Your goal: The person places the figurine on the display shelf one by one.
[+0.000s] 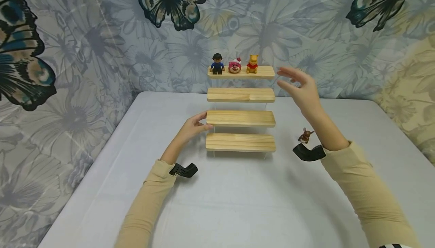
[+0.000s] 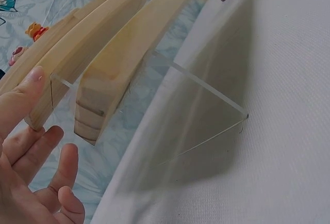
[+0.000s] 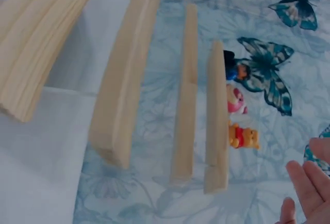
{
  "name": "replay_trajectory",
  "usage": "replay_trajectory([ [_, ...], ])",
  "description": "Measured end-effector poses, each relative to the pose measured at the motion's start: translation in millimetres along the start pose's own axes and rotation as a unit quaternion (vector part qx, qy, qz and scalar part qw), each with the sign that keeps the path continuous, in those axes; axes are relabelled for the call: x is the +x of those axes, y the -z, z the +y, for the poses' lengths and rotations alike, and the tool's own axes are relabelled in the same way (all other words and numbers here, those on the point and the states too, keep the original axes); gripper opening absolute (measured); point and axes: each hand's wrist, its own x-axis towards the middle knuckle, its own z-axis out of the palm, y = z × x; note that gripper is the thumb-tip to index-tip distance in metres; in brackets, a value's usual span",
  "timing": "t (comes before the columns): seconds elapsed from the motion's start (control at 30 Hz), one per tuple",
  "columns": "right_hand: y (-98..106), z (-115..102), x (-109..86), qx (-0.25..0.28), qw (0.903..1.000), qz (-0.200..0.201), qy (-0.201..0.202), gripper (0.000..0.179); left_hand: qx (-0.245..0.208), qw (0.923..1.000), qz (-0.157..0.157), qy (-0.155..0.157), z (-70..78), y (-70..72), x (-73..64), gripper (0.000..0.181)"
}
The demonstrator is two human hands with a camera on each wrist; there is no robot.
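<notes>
A stepped display stand with several pale wooden boards (image 1: 240,118) and clear supports stands on the table. My left hand (image 1: 194,125) pinches the left end of its second board from the bottom, thumb above and fingers beneath, as the left wrist view shows. On the top board are a black-haired toy figure in blue (image 1: 217,64), a pink bear figure (image 1: 235,66) and a yellow bear figure (image 1: 252,64) in a red shirt. My right hand (image 1: 301,88) hovers beside the top board's right end, holding nothing, its fingers apart from the thumb.
A small brown figure with big ears (image 1: 305,136) stands on the white table (image 1: 238,202), close to the right wrist and right of the stand. Behind the table hangs a floral cloth (image 1: 190,59) with large butterflies. Black wrist devices (image 1: 184,170) sit on both sleeves.
</notes>
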Motion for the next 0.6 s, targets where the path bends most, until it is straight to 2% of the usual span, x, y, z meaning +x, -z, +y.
replay_trajectory([
  [0.03, 1, 1, -2.0, 0.002, 0.9999, 0.01, 0.008, 0.033, 0.003, 1.0, 0.003, 0.001, 4.5, -0.8, -2.9, 0.068],
  [0.23, 9, 5, -15.0, 0.017, 0.9979, 0.06, 0.02, 0.03, 0.004, 0.9999, 0.008, -0.005, 2.1, -0.4, -2.7, 0.068],
  [0.43, 27, 7, -25.8, -0.021, 0.9963, 0.08, 0.02, 0.027, 0.01, 0.9999, -0.003, 0.013, 21.7, -0.5, -12.6, 0.068],
  [0.6, 42, 7, -35.0, -0.032, 0.9958, 0.085, 0.014, 0.027, 0.014, 0.9997, -0.008, 0.018, 34.8, -2.0, -18.7, 0.066],
])
